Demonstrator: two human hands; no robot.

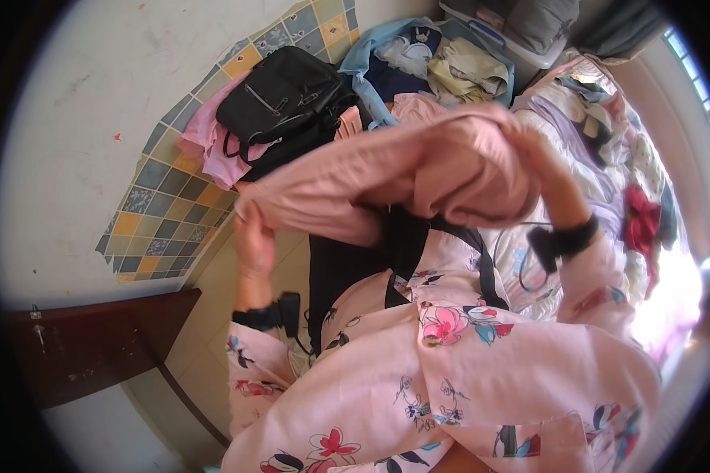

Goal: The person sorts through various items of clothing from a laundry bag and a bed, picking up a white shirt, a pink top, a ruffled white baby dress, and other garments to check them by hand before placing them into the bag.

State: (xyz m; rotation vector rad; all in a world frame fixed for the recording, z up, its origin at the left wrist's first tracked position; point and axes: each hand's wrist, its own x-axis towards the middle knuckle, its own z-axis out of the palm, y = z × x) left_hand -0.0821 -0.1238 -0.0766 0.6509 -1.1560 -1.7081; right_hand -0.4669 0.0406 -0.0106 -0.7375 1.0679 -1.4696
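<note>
A pink cloth garment is stretched in the air between my two hands, in front of my body. At its left end, my left hand grips a gathered edge. My right hand holds the other end, where the cloth is bunched and blurred; part of that hand's fingers is hidden by the fabric. Below the bunched part the cloth sags in loose folds. What kind of garment it is cannot be told. Black straps with small devices are around both wrists.
A black backpack rests on pink fabric by the tiled wall. Beyond it stands a light-blue fabric bin of folded clothes. Clothes, including a red piece, lie along the bed at right. A brown door is at lower left.
</note>
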